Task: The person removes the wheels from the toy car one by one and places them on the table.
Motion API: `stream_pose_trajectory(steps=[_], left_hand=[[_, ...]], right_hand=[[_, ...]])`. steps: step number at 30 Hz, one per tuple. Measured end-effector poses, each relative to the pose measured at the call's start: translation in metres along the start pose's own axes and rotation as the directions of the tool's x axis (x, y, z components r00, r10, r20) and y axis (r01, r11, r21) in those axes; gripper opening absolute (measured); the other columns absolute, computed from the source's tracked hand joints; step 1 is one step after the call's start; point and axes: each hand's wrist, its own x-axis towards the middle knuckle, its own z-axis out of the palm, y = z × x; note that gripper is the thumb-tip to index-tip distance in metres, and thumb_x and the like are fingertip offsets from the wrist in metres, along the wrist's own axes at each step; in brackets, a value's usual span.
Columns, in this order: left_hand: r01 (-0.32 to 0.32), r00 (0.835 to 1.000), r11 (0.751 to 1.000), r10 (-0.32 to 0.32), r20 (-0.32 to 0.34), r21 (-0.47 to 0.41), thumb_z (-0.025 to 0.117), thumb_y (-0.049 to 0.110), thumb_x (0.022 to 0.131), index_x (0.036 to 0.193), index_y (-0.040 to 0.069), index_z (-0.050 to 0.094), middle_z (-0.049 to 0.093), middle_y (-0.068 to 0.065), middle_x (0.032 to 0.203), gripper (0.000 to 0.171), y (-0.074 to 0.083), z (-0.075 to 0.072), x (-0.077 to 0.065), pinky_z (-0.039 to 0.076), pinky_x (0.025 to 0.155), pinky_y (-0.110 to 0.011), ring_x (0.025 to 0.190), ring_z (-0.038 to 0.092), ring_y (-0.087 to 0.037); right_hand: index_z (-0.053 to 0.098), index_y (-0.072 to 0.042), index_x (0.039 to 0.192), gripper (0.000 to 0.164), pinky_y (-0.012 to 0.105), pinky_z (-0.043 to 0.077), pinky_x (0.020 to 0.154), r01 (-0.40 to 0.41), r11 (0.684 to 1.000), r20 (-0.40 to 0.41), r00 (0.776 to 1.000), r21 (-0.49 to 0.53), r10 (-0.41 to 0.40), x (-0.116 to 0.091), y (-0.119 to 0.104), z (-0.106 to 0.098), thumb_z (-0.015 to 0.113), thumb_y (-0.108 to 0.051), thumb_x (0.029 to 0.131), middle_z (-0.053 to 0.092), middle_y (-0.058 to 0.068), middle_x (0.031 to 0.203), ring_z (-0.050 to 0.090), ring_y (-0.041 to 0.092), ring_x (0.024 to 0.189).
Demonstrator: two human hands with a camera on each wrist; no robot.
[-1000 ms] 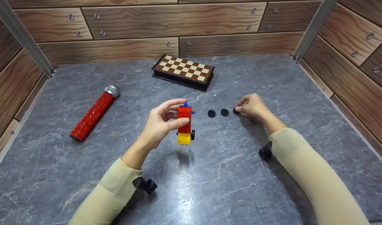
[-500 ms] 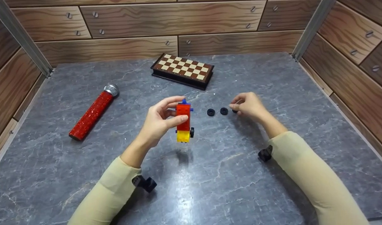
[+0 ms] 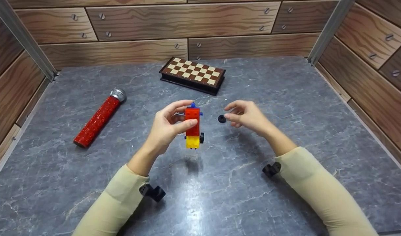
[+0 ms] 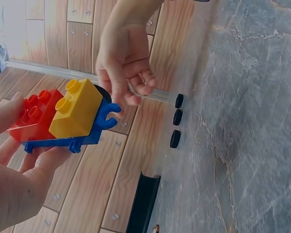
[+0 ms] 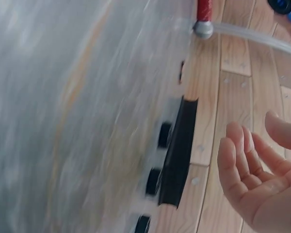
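My left hand (image 3: 166,127) holds a toy car (image 3: 192,131) of building blocks above the table, thumb on its red block. The left wrist view shows a yellow block (image 4: 77,109) beside the red one, both on a blue base (image 4: 89,139) with a hook at its end. One black wheel (image 3: 202,137) is on the car's right side; a bare blue axle end sticks out farther up. Over the row of loose wheels hovers my right hand (image 3: 249,118), fingers loosely bent and holding nothing. One loose wheel (image 3: 222,118) shows at its fingertips; the hand hides the others in the head view.
Three loose wheels, the middle one (image 4: 177,117) among them, line up on the table in the left wrist view. A checkered game box (image 3: 192,73) lies at the back. On the left is a red glittery microphone (image 3: 98,119). Wood-patterned walls (image 3: 184,23) enclose the table.
My right hand has let go of the rightmost loose wheel and moved left along the row, its fingers spreading. The left hand with the toy car has stayed nearly still.
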Motion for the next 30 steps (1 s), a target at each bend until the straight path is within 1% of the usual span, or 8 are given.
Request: stream_pose_trajectory(steps=[3,8,13,15,17,23,26,30], left_hand=[[0.002,1.0,1.0,-0.002,-0.002,-0.002,0.073,0.005,0.079,0.124,0.003,0.057,0.06,-0.015,0.11,0.048,0.001,0.001,-0.001,0.053,0.066,-0.035,0.076,0.058,-0.028],[-0.009,1.0,1.0,0.009,-0.01,0.002,0.073,0.005,0.079,0.122,0.005,0.059,0.06,-0.016,0.108,0.046,0.001,0.001,-0.001,0.053,0.067,-0.036,0.077,0.059,-0.03],[-0.003,1.0,1.0,0.002,-0.023,-0.02,0.073,0.004,0.078,0.124,0.003,0.056,0.06,-0.016,0.109,0.049,0.003,0.002,-0.002,0.053,0.066,-0.034,0.078,0.06,-0.029],[-0.001,1.0,1.0,0.0,-0.027,-0.029,0.073,0.004,0.078,0.125,0.001,0.054,0.06,-0.017,0.109,0.051,0.004,0.002,-0.002,0.053,0.065,-0.033,0.079,0.06,-0.028],[-0.006,1.0,0.999,0.005,-0.03,-0.033,0.073,0.004,0.078,0.126,0.0,0.053,0.059,-0.016,0.11,0.051,0.004,0.002,-0.002,0.053,0.065,-0.033,0.08,0.061,-0.029],[-0.037,0.998,0.997,0.033,-0.061,-0.067,0.072,0.003,0.079,0.124,0.003,0.056,0.059,-0.017,0.111,0.048,0.005,0.003,-0.001,0.055,0.065,-0.033,0.085,0.062,-0.03],[-0.048,0.996,0.995,0.041,-0.079,-0.082,0.072,0.002,0.079,0.124,0.001,0.055,0.058,-0.017,0.112,0.049,0.005,0.004,-0.001,0.054,0.063,-0.03,0.087,0.061,-0.03],[-0.053,0.996,0.994,0.046,-0.08,-0.093,0.071,0.001,0.079,0.125,-0.001,0.053,0.058,-0.017,0.113,0.049,0.004,0.005,-0.002,0.053,0.061,-0.029,0.088,0.061,-0.03]], right_hand=[[0.062,0.0,0.11,0.028,0.04,0.055,0.064,0.056,0.997,0.054,0.997,0.047,-0.058,-0.005,-0.006,0.009,0.067,-0.009,0.085,0.064,0.022,0.093,0.063,0.024,0.068],[0.063,0.0,0.109,0.027,0.04,0.055,0.067,0.124,0.983,0.125,0.982,0.133,-0.141,-0.014,-0.013,0.022,0.068,-0.01,0.085,0.063,0.024,0.094,0.063,0.025,0.071],[0.062,0.0,0.11,0.028,0.048,0.053,0.072,0.144,0.974,0.186,0.966,0.177,-0.177,-0.021,-0.019,0.033,0.068,-0.013,0.085,0.063,0.02,0.095,0.065,0.028,0.075],[0.062,0.001,0.111,0.029,0.05,0.052,0.073,0.144,0.969,0.211,0.96,0.199,-0.186,-0.023,-0.021,0.037,0.068,-0.013,0.086,0.063,0.018,0.096,0.065,0.03,0.077],[0.061,0.003,0.111,0.03,0.05,0.052,0.074,0.151,0.964,0.231,0.952,0.22,-0.202,-0.024,-0.023,0.041,0.067,-0.013,0.086,0.063,0.02,0.097,0.066,0.031,0.078],[0.06,0.005,0.109,0.027,0.047,0.053,0.072,0.176,0.946,0.257,0.934,0.273,-0.248,-0.027,-0.026,0.049,0.066,-0.01,0.087,0.064,0.02,0.096,0.066,0.031,0.078],[0.061,0.004,0.109,0.027,0.047,0.053,0.072,0.175,0.934,0.257,0.931,0.312,-0.26,-0.028,-0.026,0.052,0.067,-0.009,0.086,0.065,0.019,0.095,0.065,0.03,0.078],[0.06,0.004,0.107,0.026,0.043,0.054,0.071,0.16,0.923,0.249,0.934,0.351,-0.257,-0.028,-0.025,0.055,0.068,-0.007,0.085,0.064,0.02,0.093,0.065,0.029,0.076]])
